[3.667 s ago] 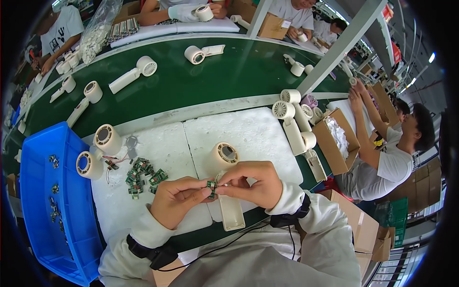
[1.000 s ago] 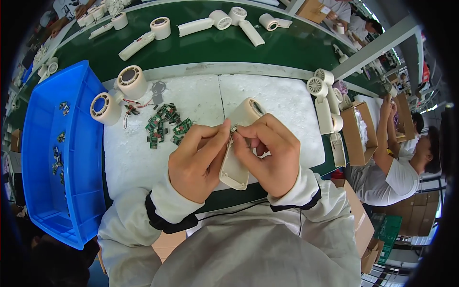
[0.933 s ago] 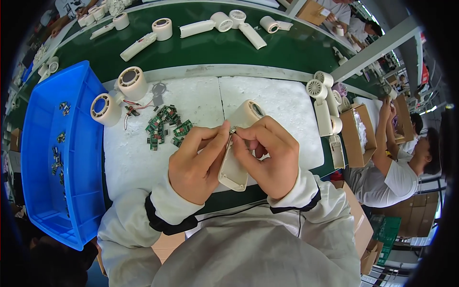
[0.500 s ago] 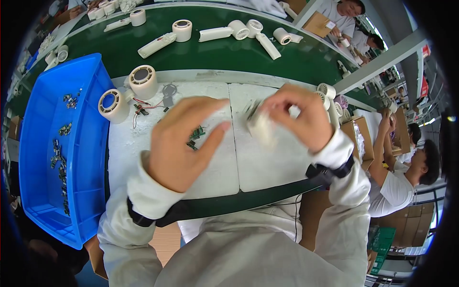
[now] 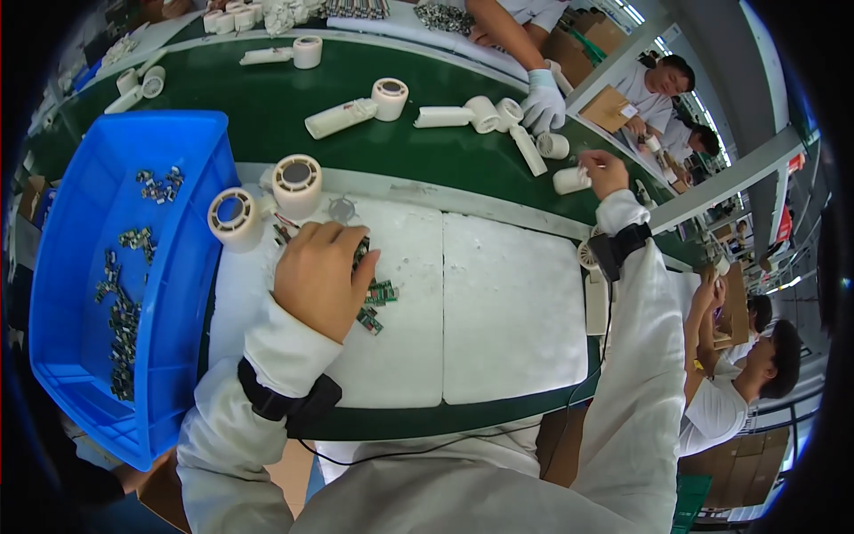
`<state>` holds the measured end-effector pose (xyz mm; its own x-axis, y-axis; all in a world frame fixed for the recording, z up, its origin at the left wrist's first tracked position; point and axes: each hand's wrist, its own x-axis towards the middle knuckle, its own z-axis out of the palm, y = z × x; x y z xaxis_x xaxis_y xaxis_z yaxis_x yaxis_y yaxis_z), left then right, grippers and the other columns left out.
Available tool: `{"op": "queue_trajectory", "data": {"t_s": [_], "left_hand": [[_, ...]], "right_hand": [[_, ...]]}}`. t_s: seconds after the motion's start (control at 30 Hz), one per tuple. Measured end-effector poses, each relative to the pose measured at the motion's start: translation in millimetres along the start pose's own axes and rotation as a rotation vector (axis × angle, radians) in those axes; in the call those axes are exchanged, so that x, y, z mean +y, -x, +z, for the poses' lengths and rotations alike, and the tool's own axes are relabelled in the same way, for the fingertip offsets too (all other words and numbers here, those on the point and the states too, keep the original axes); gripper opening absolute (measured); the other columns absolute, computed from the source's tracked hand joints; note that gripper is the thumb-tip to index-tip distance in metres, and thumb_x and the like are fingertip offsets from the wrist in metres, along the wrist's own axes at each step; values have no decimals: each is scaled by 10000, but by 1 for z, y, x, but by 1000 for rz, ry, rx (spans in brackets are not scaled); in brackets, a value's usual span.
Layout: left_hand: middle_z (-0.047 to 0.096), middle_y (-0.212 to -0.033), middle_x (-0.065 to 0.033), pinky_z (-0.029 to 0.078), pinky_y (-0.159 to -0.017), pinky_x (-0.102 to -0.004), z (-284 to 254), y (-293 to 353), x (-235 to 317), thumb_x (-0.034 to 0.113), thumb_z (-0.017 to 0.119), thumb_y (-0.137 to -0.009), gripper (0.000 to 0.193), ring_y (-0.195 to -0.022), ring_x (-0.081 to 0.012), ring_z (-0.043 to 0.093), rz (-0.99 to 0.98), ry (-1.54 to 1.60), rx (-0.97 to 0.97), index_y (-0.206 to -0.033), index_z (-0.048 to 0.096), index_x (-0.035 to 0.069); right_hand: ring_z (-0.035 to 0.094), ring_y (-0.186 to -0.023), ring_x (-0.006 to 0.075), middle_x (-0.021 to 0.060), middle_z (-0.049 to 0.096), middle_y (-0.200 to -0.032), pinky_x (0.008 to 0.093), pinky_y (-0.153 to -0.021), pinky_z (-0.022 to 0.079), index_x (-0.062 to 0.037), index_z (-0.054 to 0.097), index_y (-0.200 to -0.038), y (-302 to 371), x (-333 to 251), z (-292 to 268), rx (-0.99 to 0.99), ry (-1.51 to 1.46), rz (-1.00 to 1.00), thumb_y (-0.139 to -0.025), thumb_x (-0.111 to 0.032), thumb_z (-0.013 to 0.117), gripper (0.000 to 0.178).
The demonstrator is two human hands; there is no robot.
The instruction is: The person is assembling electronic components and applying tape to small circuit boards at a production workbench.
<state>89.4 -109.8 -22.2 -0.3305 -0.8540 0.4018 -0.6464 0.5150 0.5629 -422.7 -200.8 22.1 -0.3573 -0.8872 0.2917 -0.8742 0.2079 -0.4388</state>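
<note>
My left hand (image 5: 322, 278) is bent over a small group of green circuit boards (image 5: 382, 292) on the white foam mat (image 5: 516, 311). Its fingers are curled, with a circuit board (image 5: 359, 253) showing between thumb and fingertips. Out over the green belt at the far right, my right hand (image 5: 608, 175) has thumb and fingers pinched together. A white cylindrical fan head (image 5: 571, 181) is at those fingertips, low over the belt or resting on it. Two white fan heads (image 5: 297, 185) (image 5: 235, 219) stand just beyond my left hand, with thin red wires beside them.
At the left is a blue bin (image 5: 182, 311) holding several clusters of small boards. White handheld fans (image 5: 342, 117) lie spaced along the green belt (image 5: 222, 107). Across it, a co-worker's gloved hand (image 5: 543, 105) reaches over the fans. A metal post (image 5: 712, 178) slants at the right.
My right hand has moved away and to the right, from over the mat to the belt, carrying the white piece. My left hand has lowered onto the boards. A co-worker's gloved hand has appeared.
</note>
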Motion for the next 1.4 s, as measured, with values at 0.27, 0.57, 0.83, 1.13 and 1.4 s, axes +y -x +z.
{"op": "queue_trajectory", "data": {"t_s": [0.27, 0.57, 0.83, 1.13, 1.4], "left_hand": [[688, -820, -135, 508, -778, -408, 8, -9, 6, 127, 789, -814, 142, -821, -343, 630, 115, 55, 107, -904, 737, 31], [713, -899, -150, 533, -744, -364, 12, -7, 11, 31, 742, -835, 138, -814, -318, 682, 54, 241, 40, -972, 730, 29], [717, -1011, -156, 553, -816, -338, 5, -9, 12, -39, 679, -836, 205, -895, -305, 708, 83, 328, 54, -1029, 719, 19], [700, -1076, -144, 565, -820, -321, 4, 4, 36, -82, 679, -839, 269, -932, -269, 711, 124, 402, 3, -1083, 718, 24], [680, -1083, -118, 557, -853, -309, 19, 12, 98, -87, 676, -890, 294, -967, -226, 688, 215, 477, -389, -1164, 705, 17]], "right_hand": [[691, -994, 328, 150, 584, -1353, 394, -895, 557, -101, 595, -1351, 19, -119, 106, -76, 100, -576, -839, -119, 729, 530], [692, -1015, 344, 116, 639, -1218, 441, -854, 569, -152, 648, -1251, 21, -175, 112, -352, 634, -733, -891, -123, 687, 364], [703, -847, 272, 37, 650, -974, 404, -672, 567, -170, 660, -1078, 135, -166, -3, -191, 237, -876, -902, -235, 680, 189], [645, -721, 161, 20, 643, -997, 298, -601, 513, -157, 677, -1089, 298, -137, -71, -201, 275, -948, -805, -109, 661, 289], [665, -770, 206, 37, 649, -1018, 336, -625, 527, -112, 689, -1101, 348, -114, -70, -490, 73, -755, -807, -114, 684, 294]]}}
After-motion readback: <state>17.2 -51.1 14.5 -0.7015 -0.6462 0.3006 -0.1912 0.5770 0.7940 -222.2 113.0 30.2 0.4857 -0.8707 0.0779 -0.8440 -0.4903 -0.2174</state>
